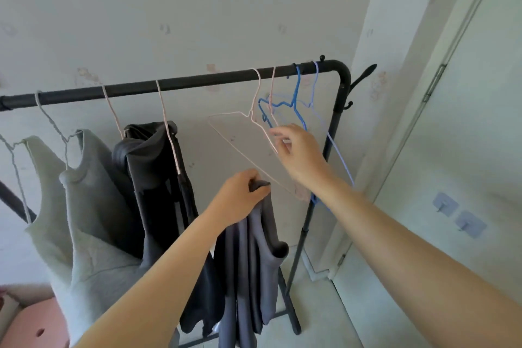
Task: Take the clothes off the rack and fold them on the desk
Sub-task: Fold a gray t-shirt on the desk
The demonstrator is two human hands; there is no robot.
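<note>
Forearms both reach up to rack point(197, 82). L hand point(243, 196) fisted tight on bunched top of dark grey garment point(250, 265), rest hangs below. R hand point(296, 150) fingers half-spread at pink hanger point(240, 147) neck; pinch vs touch unclear.

Black metal tube clothes rack point(197, 82); landmark is its bent right corner. Nearest the corner, empty blue wire hangers point(297, 85) and pale pink wire hangers point(258, 80) hook on the rail. Further left hangs a dark charcoal garment point(158, 178). Far left, light grey sleeveless tops point(93, 206) hang on grey wire hangers point(46, 113).
</note>
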